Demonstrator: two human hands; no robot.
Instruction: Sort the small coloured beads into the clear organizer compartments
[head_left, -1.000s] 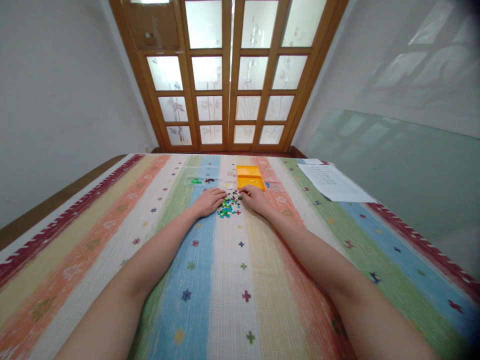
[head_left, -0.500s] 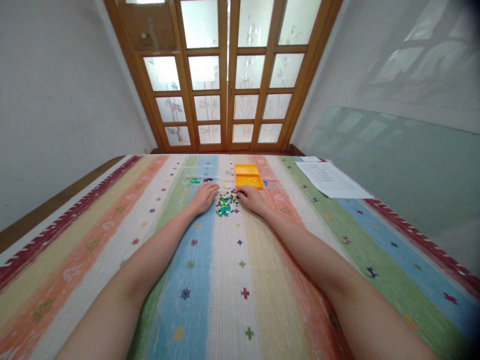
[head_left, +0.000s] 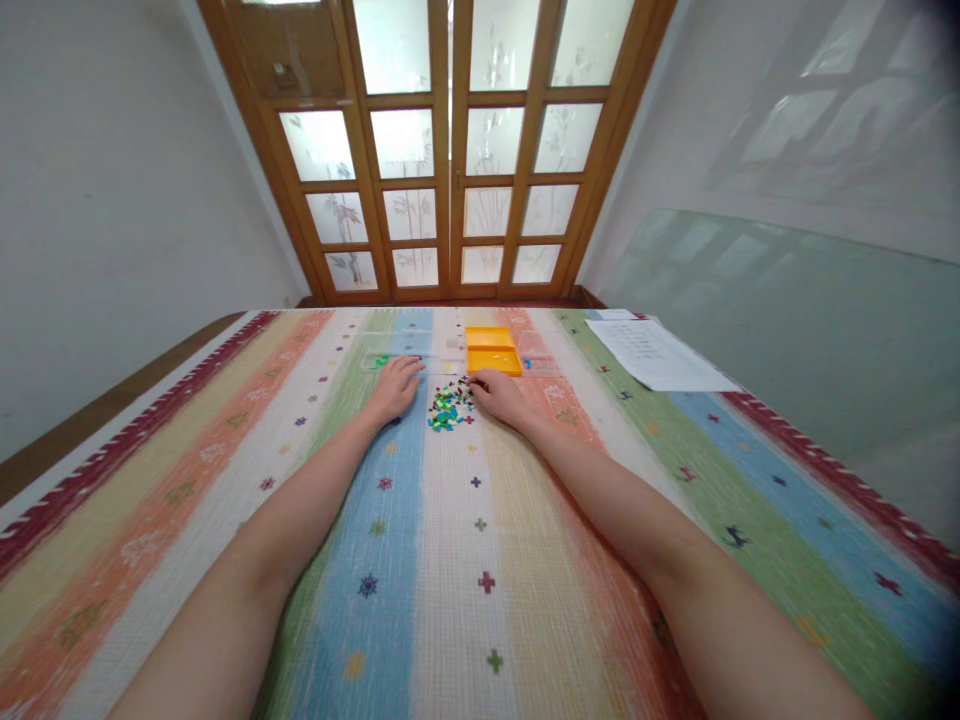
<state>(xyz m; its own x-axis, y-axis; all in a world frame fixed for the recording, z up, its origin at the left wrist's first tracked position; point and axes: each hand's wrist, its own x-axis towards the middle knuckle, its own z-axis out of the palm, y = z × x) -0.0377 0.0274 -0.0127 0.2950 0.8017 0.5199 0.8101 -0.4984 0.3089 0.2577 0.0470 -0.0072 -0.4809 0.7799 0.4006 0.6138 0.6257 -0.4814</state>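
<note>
A loose pile of tiny coloured pieces (head_left: 448,408), mostly green and blue with some dark red, lies on the striped tablecloth between my hands. My left hand (head_left: 396,388) reaches over the near edge of a clear tray (head_left: 365,352), its fingers stretched forward and a little apart. Green pieces (head_left: 380,362) show in the tray beside it; the fingers cover most of the dark red ones. At the pile's right edge rests my right hand (head_left: 496,391), fingertips pinched together; whatever they grip is too small to name.
An open orange case (head_left: 493,338) stands behind my right hand, a few small light pieces inside. Right of it, a clear tray holds blue pieces (head_left: 526,364). White paper sheets (head_left: 652,355) lie at the far right of the table. Glazed wooden doors (head_left: 450,180) are beyond.
My left hand has moved left and slightly away from me, from beside the pile to over the clear tray. My right hand stays at the pile. The view has shifted slightly.
</note>
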